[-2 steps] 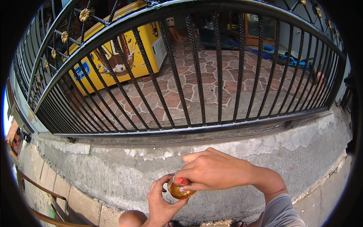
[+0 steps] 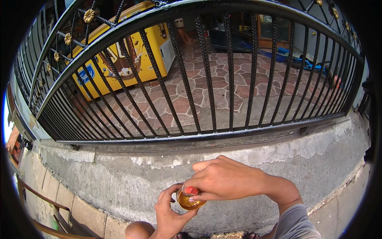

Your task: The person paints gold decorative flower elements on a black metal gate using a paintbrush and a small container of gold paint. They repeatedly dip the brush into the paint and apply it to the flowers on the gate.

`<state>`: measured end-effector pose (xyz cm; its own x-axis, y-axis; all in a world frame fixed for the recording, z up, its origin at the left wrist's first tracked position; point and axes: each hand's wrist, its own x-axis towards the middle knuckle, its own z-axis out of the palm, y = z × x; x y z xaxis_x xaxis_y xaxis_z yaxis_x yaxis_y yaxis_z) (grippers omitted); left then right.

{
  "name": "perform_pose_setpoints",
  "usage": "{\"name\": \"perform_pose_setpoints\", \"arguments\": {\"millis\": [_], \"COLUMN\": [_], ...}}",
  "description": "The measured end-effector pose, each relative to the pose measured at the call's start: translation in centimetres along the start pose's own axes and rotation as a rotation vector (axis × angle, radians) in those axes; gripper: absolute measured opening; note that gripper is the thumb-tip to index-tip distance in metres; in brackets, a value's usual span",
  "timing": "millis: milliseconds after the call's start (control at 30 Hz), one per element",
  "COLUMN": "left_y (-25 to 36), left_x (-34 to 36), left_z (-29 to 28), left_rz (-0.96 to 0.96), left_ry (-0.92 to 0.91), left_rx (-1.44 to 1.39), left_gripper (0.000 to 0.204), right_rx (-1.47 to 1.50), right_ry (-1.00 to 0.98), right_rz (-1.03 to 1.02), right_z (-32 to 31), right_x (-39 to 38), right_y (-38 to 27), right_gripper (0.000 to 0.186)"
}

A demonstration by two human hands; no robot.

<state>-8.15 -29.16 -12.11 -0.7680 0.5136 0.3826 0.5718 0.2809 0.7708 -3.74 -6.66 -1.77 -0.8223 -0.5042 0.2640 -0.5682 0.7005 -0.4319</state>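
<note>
Left hand (image 2: 169,213) is cupping round, gold-lined container (image 2: 190,204); right hand (image 2: 223,180) is pinching red handle (image 2: 191,190); yellow freezer (image 2: 137,59) is showing blue label (image 2: 86,74).

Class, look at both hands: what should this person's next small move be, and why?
Probably lift the red-ended tool and wipe it on the rim of the small round container: the right hand grips the tool at the open mouth, the left hand holds the container, and glossy gold contents may drip.
</note>
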Motion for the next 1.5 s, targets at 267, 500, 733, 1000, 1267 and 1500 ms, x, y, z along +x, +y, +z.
{"name": "perform_pose_setpoints", "arguments": {"millis": [267, 500, 733, 1000, 1267, 1500], "left_y": [0.2, -0.5, 0.6, 0.2, -0.2, -0.4], "left_x": [0.9, 1.3, 1.9, 2.2, 2.2, 2.3], "left_z": [-0.4, -0.2, -0.6, 0.0, 0.2, 0.6], "left_rz": [-0.060, -0.173, -0.198, -0.179, -0.189, -0.113], "left_ry": [-0.016, -0.051, -0.034, 0.016, -0.005, 0.018], "left_rx": [0.019, -0.245, -0.231, -0.277, -0.439, -0.624], "left_gripper": [0.073, 0.076, 0.071, 0.069, 0.061, 0.056], "right_rx": [0.041, 0.318, 0.180, 0.248, 0.370, 0.436], "right_ry": [0.123, 0.463, 0.471, 0.616, 0.716, 0.787], "right_rz": [0.046, 0.053, 0.090, -0.006, 0.020, 0.061], "right_z": [-2.2, -1.6, -2.2, -1.8, -0.7, -0.8], "right_x": [-0.8, -0.2, -1.0, -1.4, -1.1, -2.0], "right_y": [1.3, 3.0, 3.9, 5.1, 5.5, 5.8], "right_gripper": [0.034, 0.025, 0.027, 0.025, 0.023, 0.022]}}
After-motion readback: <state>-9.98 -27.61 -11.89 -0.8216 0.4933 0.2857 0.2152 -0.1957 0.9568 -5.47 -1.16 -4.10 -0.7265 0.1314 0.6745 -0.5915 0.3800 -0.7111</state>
